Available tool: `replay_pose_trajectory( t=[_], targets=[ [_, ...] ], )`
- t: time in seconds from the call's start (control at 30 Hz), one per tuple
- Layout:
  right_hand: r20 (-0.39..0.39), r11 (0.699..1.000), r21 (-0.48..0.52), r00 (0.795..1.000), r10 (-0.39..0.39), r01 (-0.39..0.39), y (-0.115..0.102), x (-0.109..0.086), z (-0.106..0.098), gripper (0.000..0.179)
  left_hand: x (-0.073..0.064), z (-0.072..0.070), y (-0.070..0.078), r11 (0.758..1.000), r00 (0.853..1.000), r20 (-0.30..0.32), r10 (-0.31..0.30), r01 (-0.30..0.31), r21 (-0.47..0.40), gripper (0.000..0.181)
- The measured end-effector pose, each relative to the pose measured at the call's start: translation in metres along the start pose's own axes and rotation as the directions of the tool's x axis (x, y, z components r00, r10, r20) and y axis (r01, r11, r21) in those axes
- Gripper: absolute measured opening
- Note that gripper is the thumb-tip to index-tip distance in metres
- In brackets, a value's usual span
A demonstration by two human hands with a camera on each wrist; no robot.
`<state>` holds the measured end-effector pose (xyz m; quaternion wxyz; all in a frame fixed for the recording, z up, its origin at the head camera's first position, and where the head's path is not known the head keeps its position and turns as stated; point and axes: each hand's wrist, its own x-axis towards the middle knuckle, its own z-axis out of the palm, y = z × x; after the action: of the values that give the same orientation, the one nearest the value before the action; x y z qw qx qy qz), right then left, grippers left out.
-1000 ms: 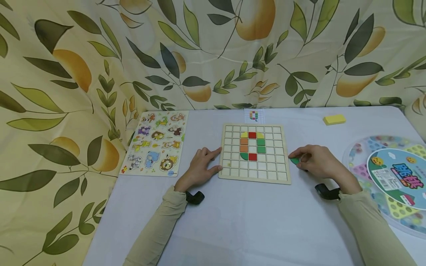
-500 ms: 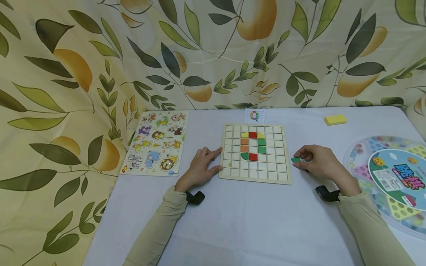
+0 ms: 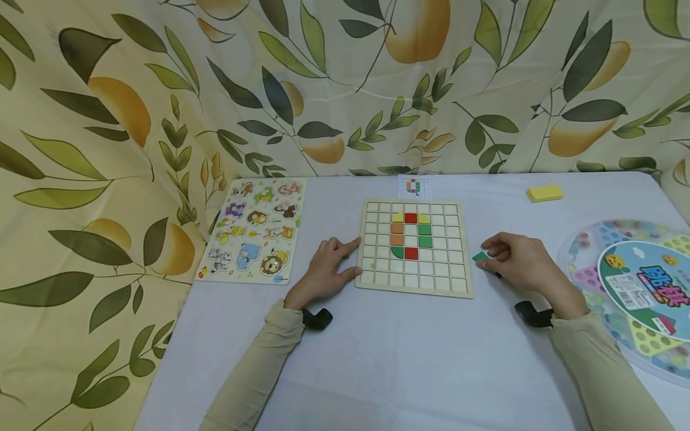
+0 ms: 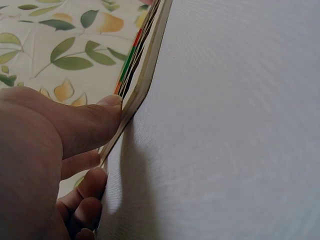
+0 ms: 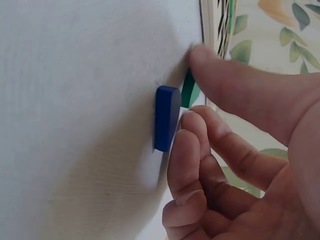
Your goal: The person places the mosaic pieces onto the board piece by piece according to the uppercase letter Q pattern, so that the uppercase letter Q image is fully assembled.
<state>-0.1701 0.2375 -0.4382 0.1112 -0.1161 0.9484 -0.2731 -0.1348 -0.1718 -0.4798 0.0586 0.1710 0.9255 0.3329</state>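
My left hand [image 3: 326, 268] lies at the left edge of a square wooden grid board [image 3: 377, 281], with its index fingertip and thumb touching that edge. In the left wrist view the thumb [image 4: 92, 125] presses against the rim and other fingers are bent below. Several red, orange, yellow and green tiles form a ring on the board. Right of the board, my right hand [image 3: 520, 260] pinches a green tile [image 3: 479, 256] with a curved side between thumb and fingers, close to the tabletop. A blue tile [image 5: 165, 119] rests on the cloth beside those fingers, mostly hidden in the head view.
A small pattern card [image 3: 414, 187] lies behind the board. To the left is an animal puzzle board [image 3: 250, 233]. A yellow block [image 3: 545, 193] sits at the back right, and a round clear game box [image 3: 641, 287] stands by the right forearm. Patterned cloth hangs behind.
The right hand has drawn slightly away from the board, and the green tile has turned in its fingers. My left hand stays at the board's edge.
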Motion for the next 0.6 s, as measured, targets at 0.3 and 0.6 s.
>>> replay_pose_trajectory(
  t=[0.3, 0.6],
  targets=[
    [0.0, 1.0, -0.014, 1.0, -0.019, 0.019, 0.0005, 0.0022, 0.0024, 0.031, 0.0003, -0.0001, -0.0004, 1.0, 1.0, 0.003, -0.003, 0.003, -0.007, 0.066],
    [0.051, 0.997, -0.04, 0.997, -0.06, 0.062, -0.0023, -0.0001, 0.0053, 0.028, 0.0003, 0.0006, -0.0008, 1.0, 1.0, 0.005, -0.013, 0.013, -0.007, 0.066]
  ],
)
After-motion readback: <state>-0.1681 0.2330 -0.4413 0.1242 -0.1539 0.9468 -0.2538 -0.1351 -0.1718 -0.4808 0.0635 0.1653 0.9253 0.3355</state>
